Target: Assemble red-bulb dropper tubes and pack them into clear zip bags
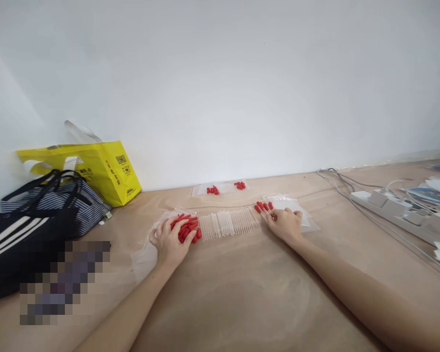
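Observation:
My left hand (167,243) lies over a pile of red rubber bulbs (185,229), fingers curved and thumb apart from them, touching the pile's near side. A clear plastic bag (143,259) is partly under this hand. Right of the pile, many thin clear tubes (225,224) lie side by side in a row. At the row's right end, my right hand (285,225) has its thumb and fingers pinched on a clear tube. Several red-tipped droppers (266,206) lie by its fingertips. Another clear bag (308,220) sits beneath and behind that hand.
At the back, by the wall, a clear bag (225,188) bears two clusters of red bulbs. A yellow bag (113,171), a striped bag (90,208) and a black bag (29,244) stand left. On the right are a white power strip (399,212) and grey cables (346,195).

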Demonstrator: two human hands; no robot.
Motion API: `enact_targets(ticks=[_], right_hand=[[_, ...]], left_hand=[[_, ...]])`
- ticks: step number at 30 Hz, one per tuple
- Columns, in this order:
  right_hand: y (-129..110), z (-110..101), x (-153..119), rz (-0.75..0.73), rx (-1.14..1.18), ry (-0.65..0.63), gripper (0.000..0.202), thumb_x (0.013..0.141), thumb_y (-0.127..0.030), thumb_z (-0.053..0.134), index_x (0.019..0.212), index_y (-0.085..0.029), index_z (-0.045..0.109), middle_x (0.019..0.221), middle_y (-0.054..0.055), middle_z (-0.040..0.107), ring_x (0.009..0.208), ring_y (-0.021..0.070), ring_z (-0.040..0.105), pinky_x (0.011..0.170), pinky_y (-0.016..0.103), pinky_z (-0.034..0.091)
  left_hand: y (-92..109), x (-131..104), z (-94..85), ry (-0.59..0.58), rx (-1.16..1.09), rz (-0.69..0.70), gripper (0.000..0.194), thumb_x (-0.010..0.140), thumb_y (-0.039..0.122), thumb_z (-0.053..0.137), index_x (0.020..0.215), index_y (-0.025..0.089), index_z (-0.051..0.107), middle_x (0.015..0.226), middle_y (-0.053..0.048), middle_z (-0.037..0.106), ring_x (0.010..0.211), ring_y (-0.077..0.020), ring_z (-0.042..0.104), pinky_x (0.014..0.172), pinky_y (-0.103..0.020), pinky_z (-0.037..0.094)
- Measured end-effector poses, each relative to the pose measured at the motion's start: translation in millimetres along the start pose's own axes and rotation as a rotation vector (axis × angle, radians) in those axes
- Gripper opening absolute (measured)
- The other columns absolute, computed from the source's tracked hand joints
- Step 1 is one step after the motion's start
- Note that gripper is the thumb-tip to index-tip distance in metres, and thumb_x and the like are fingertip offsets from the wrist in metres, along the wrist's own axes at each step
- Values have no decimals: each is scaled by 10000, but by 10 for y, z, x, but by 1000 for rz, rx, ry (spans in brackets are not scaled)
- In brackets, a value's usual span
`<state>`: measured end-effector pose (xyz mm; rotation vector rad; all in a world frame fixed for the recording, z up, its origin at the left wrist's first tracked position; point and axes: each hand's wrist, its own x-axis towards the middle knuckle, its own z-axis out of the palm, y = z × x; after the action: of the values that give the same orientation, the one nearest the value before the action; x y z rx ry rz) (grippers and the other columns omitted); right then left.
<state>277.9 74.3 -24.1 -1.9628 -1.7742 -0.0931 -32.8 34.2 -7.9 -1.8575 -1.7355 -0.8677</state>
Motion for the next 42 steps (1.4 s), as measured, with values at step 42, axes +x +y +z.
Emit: enact_targets(ticks=[42], right_hand=[[-394, -1, -40, -179, -101, -125, 230, 791, -220, 411, 820, -116, 614, 918, 154, 597, 995, 285, 449, 810, 400, 249]], left_hand=[[458, -284, -181, -315, -307, 482, 145, 800, 287, 501, 884, 240, 610, 1072, -46, 577, 1074, -246, 425, 922, -484, 212]])
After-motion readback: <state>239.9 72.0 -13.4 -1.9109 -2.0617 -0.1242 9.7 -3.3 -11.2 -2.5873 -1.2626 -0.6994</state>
